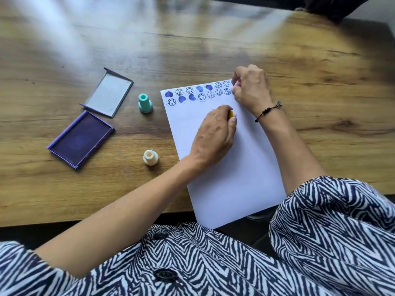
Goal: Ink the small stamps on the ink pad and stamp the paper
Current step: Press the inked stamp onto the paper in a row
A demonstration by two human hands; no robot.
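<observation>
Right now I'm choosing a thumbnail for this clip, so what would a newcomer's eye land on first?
Probably the two rows of purple hearts and smiley faces along the far edge of the white paper. Just below them the left hand holds a small yellow stamp over the sheet, while the right hand pins its far corner. To the left, the open purple ink pad stands out on the wooden table.

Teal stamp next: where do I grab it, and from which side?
Grip the teal stamp by its narrow upper neck, coming straight down from above. It stands upright on its wider base, alone on the wooden table between the ink pad lid and the paper, so fingers probably fit all round.
</observation>
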